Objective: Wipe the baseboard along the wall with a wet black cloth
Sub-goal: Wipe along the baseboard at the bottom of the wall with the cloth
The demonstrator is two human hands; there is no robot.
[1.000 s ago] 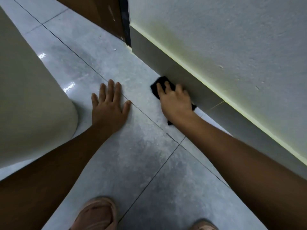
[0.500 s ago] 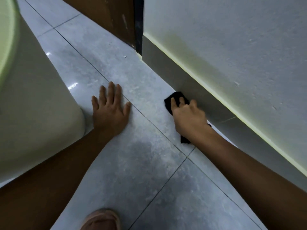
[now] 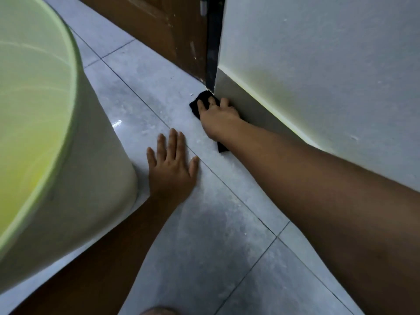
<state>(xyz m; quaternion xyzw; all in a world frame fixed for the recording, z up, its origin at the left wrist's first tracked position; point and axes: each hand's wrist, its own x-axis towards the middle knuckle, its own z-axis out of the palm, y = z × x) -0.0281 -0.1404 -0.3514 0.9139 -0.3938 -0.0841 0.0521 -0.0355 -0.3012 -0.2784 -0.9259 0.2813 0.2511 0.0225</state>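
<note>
A grey baseboard [image 3: 229, 87] runs along the foot of the pale wall on the right. My right hand [image 3: 219, 119] presses a black cloth [image 3: 201, 100] against the far end of the baseboard, close to the dark door frame. Most of the cloth is hidden under the hand; a corner sticks out in front of the fingers and a tail shows behind the wrist. My left hand [image 3: 171, 167] lies flat on the grey floor tile, fingers spread, holding nothing.
A large pale green bucket [image 3: 68, 137] stands on the floor at the left, right beside my left hand. A brown wooden door [image 3: 159, 30] and a black door frame [image 3: 212, 53] close the far end of the wall. White dust specks lie on the tiles.
My right hand has slid the cloth along the baseboard away from me, up to the door frame. The view has shifted forward; the bucket shows more. The left hand stays flat on the floor.
</note>
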